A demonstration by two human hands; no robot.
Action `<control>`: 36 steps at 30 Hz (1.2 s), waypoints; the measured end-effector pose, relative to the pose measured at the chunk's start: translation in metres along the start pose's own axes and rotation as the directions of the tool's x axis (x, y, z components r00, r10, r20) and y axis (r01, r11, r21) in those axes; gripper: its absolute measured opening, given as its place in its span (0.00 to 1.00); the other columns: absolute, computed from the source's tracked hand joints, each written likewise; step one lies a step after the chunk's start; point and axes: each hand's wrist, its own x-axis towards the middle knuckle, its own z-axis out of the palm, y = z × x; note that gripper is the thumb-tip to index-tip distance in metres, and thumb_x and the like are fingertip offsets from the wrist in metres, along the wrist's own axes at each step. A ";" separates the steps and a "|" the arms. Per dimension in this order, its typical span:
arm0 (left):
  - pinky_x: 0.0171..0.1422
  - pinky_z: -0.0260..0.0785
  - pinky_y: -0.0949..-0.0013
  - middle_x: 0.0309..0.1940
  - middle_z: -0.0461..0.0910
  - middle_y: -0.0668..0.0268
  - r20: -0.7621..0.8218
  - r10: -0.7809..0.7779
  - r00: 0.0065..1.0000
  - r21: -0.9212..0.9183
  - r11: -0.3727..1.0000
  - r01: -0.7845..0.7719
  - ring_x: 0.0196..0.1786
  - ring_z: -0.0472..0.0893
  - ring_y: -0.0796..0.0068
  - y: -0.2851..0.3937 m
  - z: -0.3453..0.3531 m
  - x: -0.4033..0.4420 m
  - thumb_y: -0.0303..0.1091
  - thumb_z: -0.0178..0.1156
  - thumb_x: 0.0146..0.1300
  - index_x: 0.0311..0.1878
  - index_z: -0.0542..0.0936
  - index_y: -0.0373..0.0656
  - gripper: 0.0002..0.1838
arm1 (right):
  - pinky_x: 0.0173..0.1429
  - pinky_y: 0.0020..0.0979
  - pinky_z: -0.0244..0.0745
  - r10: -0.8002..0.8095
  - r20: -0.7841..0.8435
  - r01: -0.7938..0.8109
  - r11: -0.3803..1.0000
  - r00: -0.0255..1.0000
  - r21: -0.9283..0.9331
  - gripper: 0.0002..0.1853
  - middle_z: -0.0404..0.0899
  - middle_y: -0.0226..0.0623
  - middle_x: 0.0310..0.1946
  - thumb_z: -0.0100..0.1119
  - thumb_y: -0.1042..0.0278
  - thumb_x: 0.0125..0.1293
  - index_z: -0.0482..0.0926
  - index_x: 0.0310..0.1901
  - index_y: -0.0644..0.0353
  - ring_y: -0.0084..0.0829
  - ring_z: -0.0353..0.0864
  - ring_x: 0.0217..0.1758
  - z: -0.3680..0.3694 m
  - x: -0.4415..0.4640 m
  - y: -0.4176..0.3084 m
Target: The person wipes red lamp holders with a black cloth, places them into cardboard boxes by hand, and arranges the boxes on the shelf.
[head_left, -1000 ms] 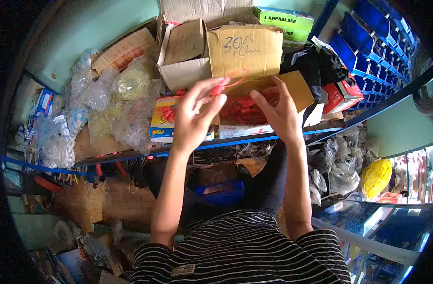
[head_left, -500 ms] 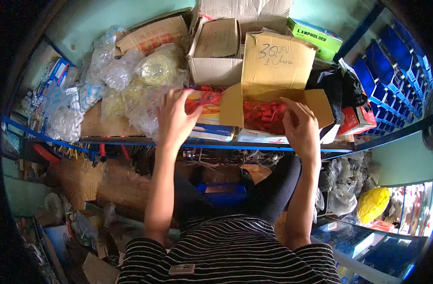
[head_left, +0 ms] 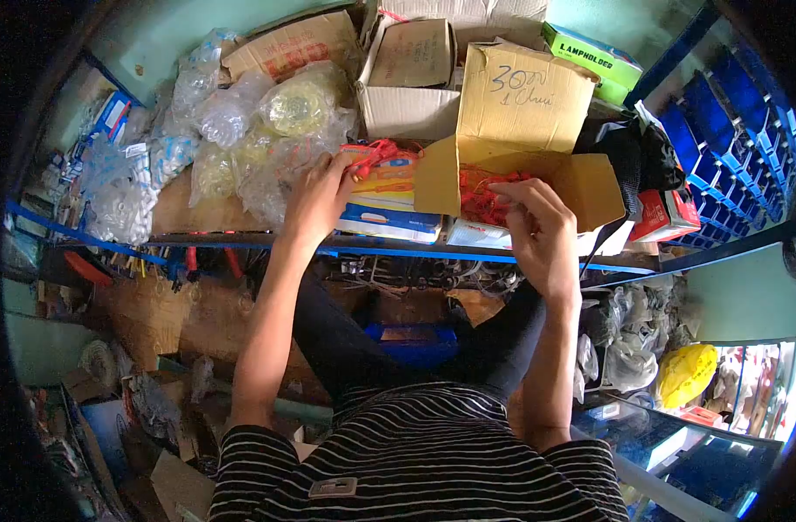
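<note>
My left hand (head_left: 320,198) is closed at the left end of a flat yellow and blue box (head_left: 389,223). Its fingertips pinch the edge of a bundle of red pieces with thin red cords (head_left: 383,155), which lies on that box. My right hand (head_left: 544,228) reaches into an open cardboard box (head_left: 524,96) with handwriting on its raised flap. Its curled fingers are among small red pieces (head_left: 481,200) in there; whether they grip one is hidden.
Clear plastic bags (head_left: 233,113) crowd the shelf's left side. Behind stand a white carton (head_left: 402,104) and a green lampholder box (head_left: 594,63). On the right are a black cloth item (head_left: 620,161), a red box (head_left: 665,216) and blue bins (head_left: 720,130). A blue shelf edge (head_left: 476,258) runs in front.
My left hand has moved down and its fingers have closed in beside the red bundle. My right hand has moved left, deeper over the red pieces. The view has shifted slightly.
</note>
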 end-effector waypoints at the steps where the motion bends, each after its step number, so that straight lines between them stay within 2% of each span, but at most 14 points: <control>1: 0.49 0.73 0.49 0.40 0.81 0.50 -0.024 0.027 0.999 -0.002 1.000 -0.027 0.45 0.82 0.47 -0.002 0.000 0.002 0.34 0.59 0.71 0.49 0.77 0.37 0.11 | 0.45 0.36 0.77 0.006 0.012 -0.006 1.000 1.000 0.022 0.15 0.79 0.45 0.34 0.56 0.83 0.60 0.84 0.48 0.64 0.43 0.80 0.37 0.002 0.001 -0.003; 4: 0.47 0.72 0.52 0.37 0.81 0.51 0.006 -0.086 0.996 -0.119 0.989 0.086 0.43 0.81 0.48 0.002 -0.005 0.004 0.35 0.60 0.71 0.48 0.78 0.36 0.11 | 0.45 0.38 0.77 0.041 0.047 -0.045 0.996 0.998 0.074 0.13 0.80 0.45 0.36 0.56 0.81 0.63 0.83 0.48 0.63 0.43 0.82 0.38 0.011 0.004 -0.012; 7: 0.43 0.71 0.62 0.32 0.80 0.58 -0.058 -0.129 0.990 -0.203 0.972 0.115 0.37 0.81 0.61 0.000 -0.009 0.008 0.39 0.61 0.73 0.47 0.79 0.36 0.14 | 0.45 0.38 0.79 -0.017 0.062 0.012 0.996 0.998 0.093 0.12 0.82 0.45 0.37 0.58 0.78 0.66 0.83 0.50 0.63 0.41 0.84 0.38 0.017 0.009 -0.015; 10: 0.39 0.65 0.73 0.29 0.77 0.70 -0.057 -0.301 0.952 -0.571 0.792 0.217 0.33 0.73 0.80 0.011 -0.023 0.012 0.42 0.61 0.74 0.46 0.80 0.38 0.14 | 0.44 0.36 0.80 0.117 0.088 -0.130 0.980 0.989 0.152 0.13 0.85 0.47 0.39 0.61 0.69 0.68 0.83 0.52 0.63 0.40 0.85 0.35 0.020 0.013 -0.027; 13: 0.37 0.61 0.79 0.29 0.74 0.79 0.044 -0.446 0.894 -0.790 0.532 0.304 0.33 0.68 0.90 0.046 -0.027 0.014 0.43 0.60 0.75 0.44 0.81 0.40 0.14 | 0.48 0.29 0.77 0.165 0.207 -0.217 0.941 0.964 0.261 0.14 0.86 0.44 0.39 0.61 0.65 0.73 0.83 0.52 0.67 0.24 0.83 0.42 0.030 0.011 -0.027; 15: 0.39 0.62 0.80 0.31 0.77 0.78 -0.032 -0.306 0.951 -0.696 0.690 0.198 0.33 0.68 0.88 0.059 -0.017 0.019 0.45 0.60 0.75 0.46 0.81 0.39 0.16 | 0.47 0.27 0.77 0.196 0.252 -0.262 0.929 0.948 0.261 0.16 0.86 0.42 0.37 0.60 0.62 0.74 0.83 0.52 0.69 0.21 0.82 0.41 0.039 0.009 -0.023; 17: 0.40 0.63 0.78 0.31 0.78 0.77 0.032 -0.350 0.936 -0.783 0.574 0.241 0.33 0.70 0.87 0.068 -0.007 0.023 0.45 0.59 0.76 0.46 0.81 0.39 0.16 | 0.47 0.27 0.77 0.194 0.239 -0.250 0.940 0.951 0.231 0.18 0.86 0.42 0.38 0.60 0.61 0.74 0.82 0.53 0.70 0.21 0.82 0.41 0.046 0.009 -0.018; 18: 0.41 0.65 0.76 0.31 0.80 0.75 0.017 -0.396 0.918 -0.750 0.602 0.274 0.33 0.72 0.86 0.076 -0.005 0.023 0.44 0.58 0.76 0.46 0.82 0.39 0.16 | 0.46 0.34 0.79 0.225 0.196 -0.278 0.907 0.954 0.316 0.21 0.87 0.49 0.37 0.62 0.55 0.72 0.82 0.51 0.68 0.31 0.87 0.38 0.046 0.011 -0.019; 21: 0.32 0.62 0.79 0.29 0.78 0.77 0.154 -0.294 0.943 -0.866 0.420 0.272 0.29 0.70 0.90 0.110 -0.005 0.019 0.45 0.59 0.76 0.45 0.82 0.43 0.14 | 0.43 0.30 0.78 0.282 0.129 -0.307 0.807 0.951 0.504 0.23 0.88 0.44 0.38 0.62 0.52 0.73 0.82 0.51 0.69 0.25 0.84 0.38 0.046 0.014 -0.020; 23: 0.23 0.52 0.80 0.23 0.71 0.81 0.192 -0.167 0.967 -0.934 0.272 0.233 0.22 0.64 0.93 0.125 0.010 0.016 0.40 0.59 0.75 0.49 0.82 0.44 0.11 | 0.40 0.25 0.74 0.325 0.119 -0.335 0.768 0.938 0.546 0.20 0.86 0.36 0.35 0.61 0.54 0.75 0.84 0.48 0.69 0.19 0.79 0.35 0.038 0.016 -0.020; 29: 0.27 0.55 0.79 0.28 0.72 0.76 0.344 -0.118 0.932 -0.923 0.138 0.358 0.24 0.65 0.88 0.148 0.017 0.024 0.39 0.57 0.77 0.47 0.78 0.41 0.11 | 0.29 0.20 0.65 0.432 -0.024 -0.324 0.713 0.902 0.622 0.18 0.79 0.25 0.25 0.60 0.55 0.76 0.84 0.40 0.64 0.13 0.71 0.26 0.022 0.013 0.003; 33: 0.25 0.54 0.79 0.28 0.71 0.75 0.263 -0.141 0.955 -0.955 0.106 0.278 0.21 0.65 0.88 0.139 0.027 0.032 0.42 0.57 0.76 0.45 0.79 0.38 0.14 | 0.30 0.20 0.67 0.474 -0.132 -0.323 0.753 0.871 0.573 0.18 0.77 0.25 0.24 0.57 0.53 0.77 0.81 0.40 0.63 0.15 0.72 0.26 0.006 0.013 0.013; 35: 0.25 0.54 0.79 0.28 0.71 0.75 0.257 -0.194 0.947 -0.927 0.227 0.298 0.21 0.65 0.88 0.135 0.021 0.034 0.43 0.56 0.77 0.45 0.79 0.38 0.15 | 0.38 0.26 0.73 0.417 -0.151 -0.341 0.865 0.896 0.369 0.19 0.80 0.32 0.30 0.59 0.53 0.75 0.81 0.42 0.66 0.22 0.78 0.32 0.000 0.012 0.028; 36: 0.25 0.55 0.80 0.29 0.72 0.74 0.265 -0.189 0.946 -0.924 0.232 0.305 0.21 0.66 0.89 0.135 0.019 0.035 0.43 0.56 0.77 0.46 0.79 0.38 0.15 | 0.41 0.28 0.74 0.256 -0.279 -0.239 0.966 0.925 0.093 0.19 0.81 0.35 0.32 0.60 0.53 0.74 0.81 0.44 0.67 0.25 0.79 0.35 -0.001 0.011 0.037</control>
